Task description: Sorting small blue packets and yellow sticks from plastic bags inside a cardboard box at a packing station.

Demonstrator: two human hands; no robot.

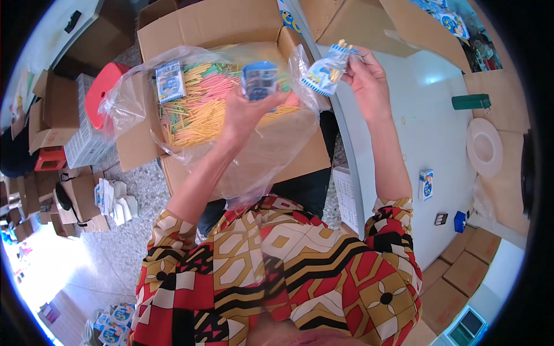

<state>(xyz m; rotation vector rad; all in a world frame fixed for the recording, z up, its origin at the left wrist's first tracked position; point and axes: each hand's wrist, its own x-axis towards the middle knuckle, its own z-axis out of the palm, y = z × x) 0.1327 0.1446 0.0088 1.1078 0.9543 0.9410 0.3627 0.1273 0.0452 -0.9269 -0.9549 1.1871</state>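
My left hand [245, 112] is closed around a small blue packet [259, 79], somewhat blurred, held above an open cardboard box [196, 29]. Loose thin sticks [202, 118] in yellow, pink and green fill that box, inside a clear plastic liner [259, 144]. Another blue and white packet [170, 82] lies on the sticks at the far left. To the right, over the edge of a white table, my right hand [369, 83] pinches a blue and white packet [324, 72] with pale stick ends poking from its top.
On the white table [415, 132] are a small blue and white box [426, 184], a dark green cylinder [470, 102] and a pale round hat [485, 147]. A red stool [104, 92] and a grey crate [86, 138] stand at left. Cardboard boxes [464, 268] are stacked at lower right.
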